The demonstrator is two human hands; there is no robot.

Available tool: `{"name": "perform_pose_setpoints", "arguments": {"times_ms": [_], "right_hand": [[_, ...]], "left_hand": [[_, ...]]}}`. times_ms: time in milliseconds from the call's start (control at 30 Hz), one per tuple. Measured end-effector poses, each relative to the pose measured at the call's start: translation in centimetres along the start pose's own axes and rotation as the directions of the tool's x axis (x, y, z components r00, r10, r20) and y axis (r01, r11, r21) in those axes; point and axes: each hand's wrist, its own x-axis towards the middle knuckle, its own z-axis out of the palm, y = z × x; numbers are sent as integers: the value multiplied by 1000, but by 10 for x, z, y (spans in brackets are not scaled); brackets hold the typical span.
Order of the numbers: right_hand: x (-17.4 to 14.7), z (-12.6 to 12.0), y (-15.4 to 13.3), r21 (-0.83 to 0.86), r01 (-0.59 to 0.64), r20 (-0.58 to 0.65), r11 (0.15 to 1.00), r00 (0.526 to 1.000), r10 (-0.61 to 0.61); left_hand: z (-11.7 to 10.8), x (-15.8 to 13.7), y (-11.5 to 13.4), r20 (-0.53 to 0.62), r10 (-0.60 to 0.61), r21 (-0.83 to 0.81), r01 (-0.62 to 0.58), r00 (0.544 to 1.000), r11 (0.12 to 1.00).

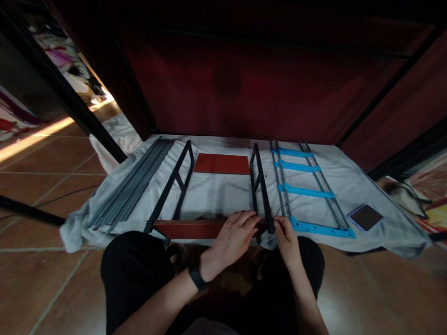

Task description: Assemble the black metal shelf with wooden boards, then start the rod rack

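A narrow red board (pixel 192 229) spans the near ends of two black metal side frames (pixel 168 190) (pixel 262 188). My left hand (pixel 235 235) lies over the board's right part, fingers curled over its top edge towards the right frame; its thumb is hidden. At the outer side of that frame's near corner, my right hand (pixel 286 238) is closed in a pinch. Whatever its fingertips hold is too small to make out. Between the far ends of the frames, a second red board (pixel 222 164) lies flat on the cloth.
A grey cloth (pixel 222 197) covers the low surface. Several grey tubes (pixel 135 184) lie at left. On the right are grey rods joined by blue crosspieces (pixel 306 191), beside a phone (pixel 365 217). A dark red panel (pixel 248 100) rises behind; black poles flank both sides.
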Motion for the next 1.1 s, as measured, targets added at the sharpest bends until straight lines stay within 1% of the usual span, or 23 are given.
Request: {"name": "perform_pose_setpoints", "arguments": {"times_ms": [67,100,133,167,200,233,267,300,333,367,400,433,467,500,567,633,700,800,933,1033,1100], "right_hand": [[-1,-2,3,-34,16,-3,999,1000,-16],[-1,-3,6,-41,16,-9,999,1000,-16],[-1,-4,9,-42,15,-14,999,1000,-16],[-1,-4,13,-45,11,-19,999,1000,-12],[-2,-5,18,-50,6,-29,999,1000,-8],[-2,-5,22,-57,2,-38,998,999,-4],[-2,-5,25,-65,-5,-48,998,999,2],[-3,-6,29,-72,-12,-58,997,998,7],[-3,-6,31,-78,-18,-66,997,998,13],[-4,-6,33,-83,-24,-74,996,997,18],[-4,-6,34,-88,-30,-79,996,997,23],[-5,-6,35,-94,-37,-84,995,996,29],[-5,-6,34,-101,-43,-91,994,995,34],[-6,-5,33,-110,-49,-96,993,995,39],[-6,-5,30,-116,-62,-109,991,993,49],[-6,-4,28,-103,-72,-119,992,991,60],[-6,-4,27,-85,-84,-122,993,990,73],[-6,-4,27,-86,-87,-119,993,990,76],[-5,-1,23,-162,-79,-129,984,990,59],[-4,2,17,-210,-92,-130,973,989,65],[-4,3,14,-201,-98,-138,975,988,71]], "left_hand": [[-10,-26,-11,-109,-37,-30,34,993,999],[-15,-40,-18,-171,-68,-49,61,983,997],[-22,-56,-27,-245,-113,-71,98,963,993],[-29,-71,-37,-332,-171,-96,147,928,984],[-36,-87,-49,-427,-242,-125,208,871,970],[-44,-101,-61,-530,-317,-160,274,787,948],[-51,-115,-73,-612,-396,-209,342,685,916],[-57,-128,-85,-672,-472,-275,400,571,874],[-62,-138,-97,-699,-542,-349,438,468,828],[-65,-146,-108,-699,-605,-428,455,381,781],[-67,-152,-118,-671,-669,-507,460,319,729],[-67,-156,-126,-625,-727,-583,451,283,677],[-66,-157,-132,-564,-780,-656,426,272,623],[-64,-157,-137,-493,-824,-724,394,279,566],[-59,-154,-141,-375,-875,-827,318,305,465],[-54,-150,-141,-326,-892,-870,269,313,413],[-53,-147,-142,-328,-894,-876,256,306,409],[-54,-148,-145,-313,-894,-888,235,322,396],[-56,-148,-151,-281,-905,-922,173,319,347],[-55,-146,-153,-303,-902,-915,170,308,365],[-55,-145,-153,-326,-897,-904,180,299,389]]}}
